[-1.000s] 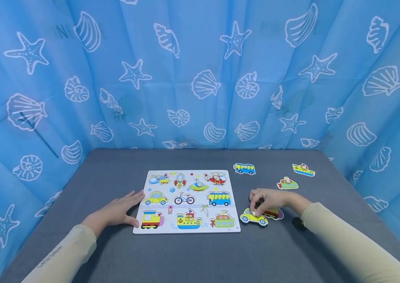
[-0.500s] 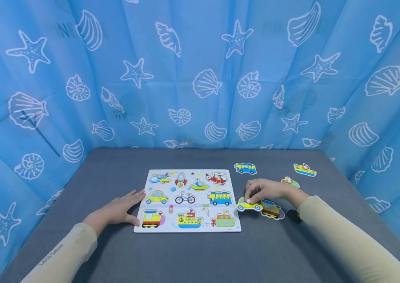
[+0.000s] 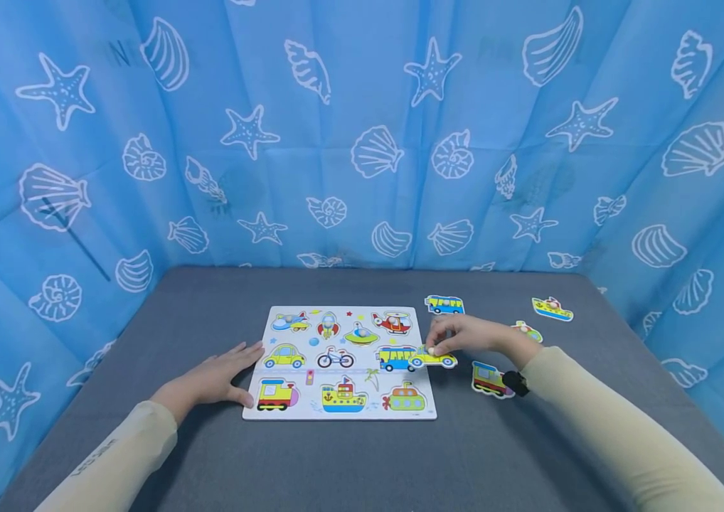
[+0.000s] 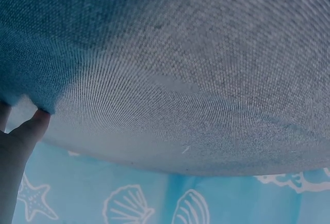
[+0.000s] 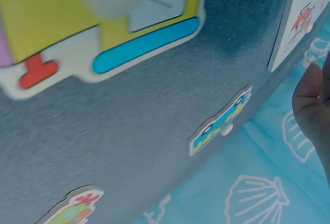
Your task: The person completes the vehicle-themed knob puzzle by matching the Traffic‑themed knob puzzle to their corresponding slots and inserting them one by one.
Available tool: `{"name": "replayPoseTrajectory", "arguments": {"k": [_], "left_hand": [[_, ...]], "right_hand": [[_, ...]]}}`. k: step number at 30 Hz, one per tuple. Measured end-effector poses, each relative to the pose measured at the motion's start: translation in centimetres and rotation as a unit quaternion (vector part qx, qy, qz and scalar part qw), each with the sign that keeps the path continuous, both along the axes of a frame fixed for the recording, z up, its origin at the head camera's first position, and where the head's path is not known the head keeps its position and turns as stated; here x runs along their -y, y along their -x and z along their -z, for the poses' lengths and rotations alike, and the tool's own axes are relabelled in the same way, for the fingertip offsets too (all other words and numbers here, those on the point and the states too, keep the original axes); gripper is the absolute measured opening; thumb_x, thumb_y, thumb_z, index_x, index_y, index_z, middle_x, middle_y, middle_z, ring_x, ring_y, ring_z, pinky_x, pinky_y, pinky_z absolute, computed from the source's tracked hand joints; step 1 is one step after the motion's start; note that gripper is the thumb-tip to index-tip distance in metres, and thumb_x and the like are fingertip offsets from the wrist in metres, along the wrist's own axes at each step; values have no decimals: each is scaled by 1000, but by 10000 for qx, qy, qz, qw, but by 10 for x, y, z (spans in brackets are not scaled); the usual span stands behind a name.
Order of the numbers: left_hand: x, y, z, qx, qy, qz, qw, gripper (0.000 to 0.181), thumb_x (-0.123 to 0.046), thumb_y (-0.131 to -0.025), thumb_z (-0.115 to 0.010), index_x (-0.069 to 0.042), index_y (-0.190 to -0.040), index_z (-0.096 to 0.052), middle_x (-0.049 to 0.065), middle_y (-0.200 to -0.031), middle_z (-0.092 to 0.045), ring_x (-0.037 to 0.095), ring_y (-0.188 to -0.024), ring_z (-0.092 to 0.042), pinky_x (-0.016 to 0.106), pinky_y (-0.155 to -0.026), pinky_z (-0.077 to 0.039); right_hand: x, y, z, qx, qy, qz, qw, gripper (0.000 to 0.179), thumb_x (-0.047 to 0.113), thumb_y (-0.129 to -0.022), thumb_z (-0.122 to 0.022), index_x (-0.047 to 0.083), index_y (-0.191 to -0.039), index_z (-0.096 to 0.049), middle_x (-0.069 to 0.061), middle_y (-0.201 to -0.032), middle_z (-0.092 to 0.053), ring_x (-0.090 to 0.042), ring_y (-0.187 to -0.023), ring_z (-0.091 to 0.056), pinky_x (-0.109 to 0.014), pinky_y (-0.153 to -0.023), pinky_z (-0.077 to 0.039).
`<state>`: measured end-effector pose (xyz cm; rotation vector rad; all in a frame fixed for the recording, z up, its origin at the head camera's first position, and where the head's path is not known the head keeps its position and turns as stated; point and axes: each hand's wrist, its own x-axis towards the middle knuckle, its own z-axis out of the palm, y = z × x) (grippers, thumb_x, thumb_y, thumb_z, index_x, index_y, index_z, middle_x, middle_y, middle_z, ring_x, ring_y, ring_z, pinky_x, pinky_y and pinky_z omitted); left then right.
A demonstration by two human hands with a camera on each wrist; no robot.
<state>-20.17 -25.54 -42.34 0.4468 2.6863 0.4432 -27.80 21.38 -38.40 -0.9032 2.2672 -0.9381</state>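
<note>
Low over the right edge of the white puzzle board (image 3: 362,417), my right hand (image 3: 464,334) pinches a yellow car puzzle piece (image 3: 437,359) by its round knob. The piece overlaps the board's bus picture in the head view. My left hand (image 3: 217,375) lies along the board's left edge, its fingers extended and thumb spread toward the lower left corner. The board's middle row shows a yellow car picture (image 3: 284,356) and a bicycle (image 3: 335,358). In the right wrist view part of my right hand (image 5: 314,113) shows, but the car piece does not.
Right of the board lie knobbed pieces on the grey table (image 3: 362,469): a train (image 3: 488,379), a blue bus (image 3: 444,305), a submarine (image 3: 528,331) and a boat (image 3: 552,308). The train looms close in the right wrist view. A blue shell-patterned curtain (image 3: 336,107) hangs behind.
My right hand has carried the car piece leftward and away from me, from over the train piece to the board's right edge, uncovering the train. The left hand stays in place.
</note>
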Motion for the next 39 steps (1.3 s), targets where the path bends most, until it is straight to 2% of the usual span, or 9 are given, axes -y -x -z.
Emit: {"name": "replayPoseTrajectory", "arguments": {"k": [12, 21, 31, 39], "left_hand": [[0, 1, 2, -43, 13, 18, 10000, 110, -55, -70, -79, -6, -154, -26, 19, -157, -23, 44, -144, -15, 69, -106, -16], [-1, 0, -1, -59, 18, 18, 10000, 110, -55, -70, -79, -7, -153, -27, 18, -158, -24, 44, -143, -15, 69, -106, -16], [0, 1, 0, 17, 0, 24, 10000, 109, -55, -72, -78, -7, -154, -26, 17, -158, -23, 42, -144, -14, 69, -107, -16], [0, 1, 0, 40, -21, -7, 10000, 109, -55, -72, -78, -7, -154, -25, 17, -158, -23, 42, -144, -14, 69, -106, -16]], "right_hand": [[19, 6, 2, -296, 178, -77, 9994, 11, 16, -94, -66, 8, -97, -72, -2, -87, -50, -22, -84, -46, -35, -72, -40], [38, 10, 0, -422, 204, -49, 9989, 11, 14, -93, -66, 6, -97, -73, -2, -85, -52, -22, -82, -46, -34, -71, -41], [60, 10, -2, -552, 77, 39, 9984, 11, 17, -95, -64, 9, -98, -72, -1, -89, -53, -21, -89, -46, -35, -75, -41], [75, 10, 1, -424, 172, 230, 9987, 10, 15, -95, -64, 8, -97, -72, -1, -89, -54, -21, -88, -48, -33, -74, -43]]}}
